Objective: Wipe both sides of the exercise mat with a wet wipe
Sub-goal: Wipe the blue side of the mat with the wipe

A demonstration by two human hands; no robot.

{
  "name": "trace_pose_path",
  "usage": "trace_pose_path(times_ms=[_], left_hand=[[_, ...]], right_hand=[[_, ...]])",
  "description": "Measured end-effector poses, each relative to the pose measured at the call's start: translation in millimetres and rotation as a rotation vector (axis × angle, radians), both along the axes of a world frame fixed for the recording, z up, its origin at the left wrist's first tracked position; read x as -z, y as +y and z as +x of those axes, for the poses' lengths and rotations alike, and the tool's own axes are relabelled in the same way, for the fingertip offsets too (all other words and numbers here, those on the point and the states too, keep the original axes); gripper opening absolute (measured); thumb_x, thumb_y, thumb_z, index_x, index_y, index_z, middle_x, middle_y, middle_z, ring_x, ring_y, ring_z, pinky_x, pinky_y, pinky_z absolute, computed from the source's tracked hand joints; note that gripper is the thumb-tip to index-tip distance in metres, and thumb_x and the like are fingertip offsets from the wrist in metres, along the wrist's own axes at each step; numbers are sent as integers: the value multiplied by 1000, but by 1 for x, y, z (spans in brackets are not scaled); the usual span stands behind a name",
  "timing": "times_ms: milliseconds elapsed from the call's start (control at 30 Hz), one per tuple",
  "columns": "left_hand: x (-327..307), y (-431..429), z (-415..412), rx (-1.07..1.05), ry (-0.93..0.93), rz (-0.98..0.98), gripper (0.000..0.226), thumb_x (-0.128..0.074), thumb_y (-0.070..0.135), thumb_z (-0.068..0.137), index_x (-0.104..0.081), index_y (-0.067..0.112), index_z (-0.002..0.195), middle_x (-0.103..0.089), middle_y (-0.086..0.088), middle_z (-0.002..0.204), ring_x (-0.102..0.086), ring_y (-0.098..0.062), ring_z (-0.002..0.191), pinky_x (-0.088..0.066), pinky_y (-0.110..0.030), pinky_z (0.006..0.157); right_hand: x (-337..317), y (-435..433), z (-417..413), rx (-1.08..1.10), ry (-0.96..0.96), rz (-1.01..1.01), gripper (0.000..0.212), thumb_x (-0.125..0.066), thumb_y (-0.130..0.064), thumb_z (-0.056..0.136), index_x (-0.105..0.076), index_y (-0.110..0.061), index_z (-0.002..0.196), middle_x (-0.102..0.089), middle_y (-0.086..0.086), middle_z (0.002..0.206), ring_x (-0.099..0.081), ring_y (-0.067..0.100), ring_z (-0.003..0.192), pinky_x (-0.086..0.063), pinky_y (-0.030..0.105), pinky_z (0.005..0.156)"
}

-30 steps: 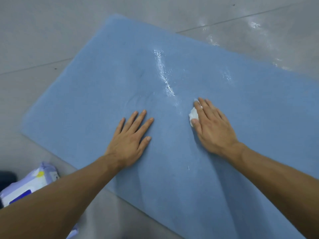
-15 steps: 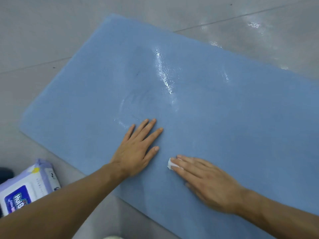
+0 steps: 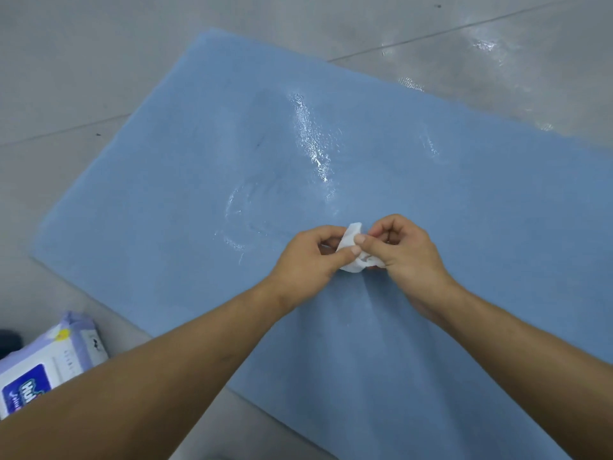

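Observation:
A blue exercise mat point(image 3: 172, 180) lies flat on the floor and runs off the right edge of the view. Wet streaks shine near its middle. Above the mat's near half, both hands hold a small crumpled white wet wipe point(image 3: 352, 241) between them. My left hand point(image 3: 310, 262) pinches its left part with thumb and fingers. My right hand point(image 3: 403, 252) pinches its right part, fingers curled. Most of the wipe is hidden between the hands.
A pack of wet wipes point(image 3: 46, 366), white and purple with a blue label, lies on the grey tiled floor point(image 3: 83, 61) off the mat's near left edge. Wet patches glisten on the floor beyond the mat's far right side.
My right hand dragged the wipe toward me across the mat, then lifted it. My left hand left the mat, and now both hands hold the wipe above it.

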State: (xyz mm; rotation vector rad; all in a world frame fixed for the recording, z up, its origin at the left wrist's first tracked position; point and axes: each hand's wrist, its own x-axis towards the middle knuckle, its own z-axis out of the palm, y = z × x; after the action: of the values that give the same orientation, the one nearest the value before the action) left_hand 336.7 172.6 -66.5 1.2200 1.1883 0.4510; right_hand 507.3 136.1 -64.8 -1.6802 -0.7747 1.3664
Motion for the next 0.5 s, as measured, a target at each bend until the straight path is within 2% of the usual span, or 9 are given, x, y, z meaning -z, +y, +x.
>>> trace_pose_path(times_ms=[67, 167, 267, 333, 400, 433, 500], left_hand=[[-1, 1, -1, -36, 14, -48, 14, -75, 17, 94, -76, 16, 108, -76, -8, 106, -74, -18, 97, -56, -26, 90], [3, 8, -3, -179, 22, -84, 6, -72, 13, 95, -75, 13, 100, -73, -8, 98, -68, -16, 92, -57, -39, 94], [0, 22, -4, -374, -35, -115, 8, -66, 11, 99, -74, 11, 101, -73, -7, 97, -70, -17, 90, -61, -35, 85], [-3, 37, -7, -482, -17, -62, 8, -65, 9, 99, -73, 11, 99, -72, -4, 93, -69, -16, 85, -62, -30, 77], [-7, 54, -17, -588, 5, 10, 13, -62, 6, 100, -70, 14, 95, -68, -1, 89, -66, -14, 80, -60, -25, 66], [-7, 63, -23, -634, 33, 46, 14, -60, 5, 100, -69, 16, 96, -67, 1, 88, -66, -15, 82, -61, -25, 67], [-3, 82, -38, -603, 186, 146, 18, -59, 11, 98, -68, 18, 112, -68, 4, 100, -69, -19, 96, -62, -36, 86]], right_hand=[[2, 2, 2, -24, 7, -24, 17, -80, -15, 90, -64, -11, 90, -63, -2, 70, -64, 12, 65, -54, 21, 62], [4, 3, 7, -93, 67, -78, 13, -80, -14, 91, -71, -9, 100, -73, 4, 82, -67, 13, 67, -55, 22, 65], [5, 1, 7, -173, 87, -140, 12, -79, -9, 90, -76, -12, 101, -75, 5, 87, -68, 15, 74, -57, 26, 71], [6, 2, 9, -111, -6, -126, 2, -77, -14, 93, -76, -13, 92, -70, 4, 78, -62, 13, 64, -54, 23, 62], [12, 8, 18, -15, -194, -54, 16, -74, -24, 96, -72, -17, 82, -66, -2, 70, -59, 11, 59, -53, 27, 61], [15, 11, 26, 8, -311, -9, 19, -72, -29, 97, -70, -20, 80, -65, -6, 67, -58, 12, 60, -52, 30, 65], [17, 17, 45, 23, -518, 80, 19, -69, -30, 98, -67, -23, 80, -65, -9, 70, -59, 10, 66, -48, 23, 69]])
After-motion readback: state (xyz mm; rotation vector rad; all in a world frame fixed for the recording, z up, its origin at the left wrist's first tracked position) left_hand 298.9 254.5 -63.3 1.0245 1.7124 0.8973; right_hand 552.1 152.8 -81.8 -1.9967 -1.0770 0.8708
